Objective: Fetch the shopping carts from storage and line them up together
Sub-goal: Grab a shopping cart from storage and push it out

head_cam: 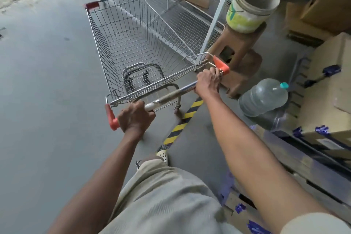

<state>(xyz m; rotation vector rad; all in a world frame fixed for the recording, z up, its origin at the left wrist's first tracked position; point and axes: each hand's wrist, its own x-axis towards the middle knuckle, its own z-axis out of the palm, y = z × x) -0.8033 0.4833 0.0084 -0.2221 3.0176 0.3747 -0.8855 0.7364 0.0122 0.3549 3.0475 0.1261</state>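
A wire shopping cart with orange-red corner caps stands on the grey floor in front of me, its basket empty. Its metal handle bar runs across the middle of the view. My left hand grips the bar near its left orange end. My right hand grips the bar near the right orange end cap. No other cart is in sight.
Close on the right stand a brown plastic stool with a dusty bucket on it, a large water bottle, cardboard boxes and a white wire rack. Yellow-black tape marks the floor. Open grey floor lies left.
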